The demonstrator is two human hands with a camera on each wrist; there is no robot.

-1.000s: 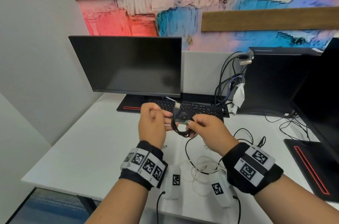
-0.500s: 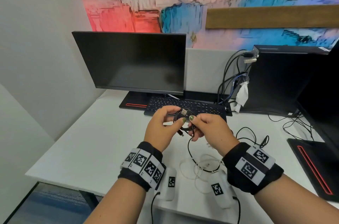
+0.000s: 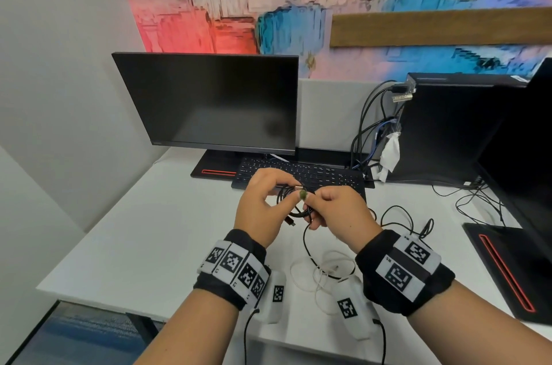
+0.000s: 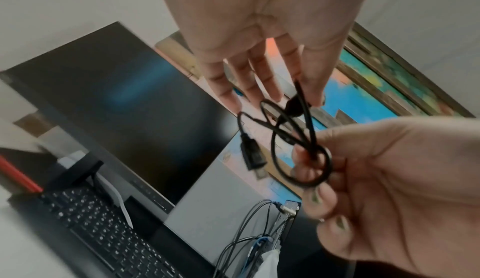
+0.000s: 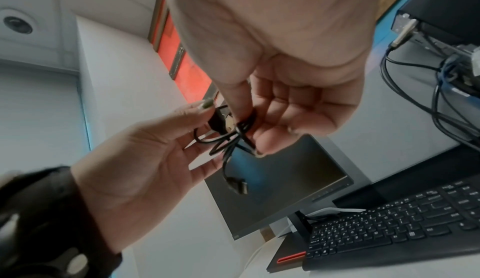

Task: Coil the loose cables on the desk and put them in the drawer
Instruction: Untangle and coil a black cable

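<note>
Head view: right hand (image 3: pixel 334 209) pinches coiled black cable (image 3: pixel 294 209); left hand (image 3: pixel 260 209) pinches its plug end, other fingers extended.

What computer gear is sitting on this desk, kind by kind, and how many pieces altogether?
Monitors: 2, one on the left, one at the right edge
Keyboards: 1
Computer boxes: 1
Total: 4

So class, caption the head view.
Both hands, left hand and right hand, coil a black cable above the desk.
</note>
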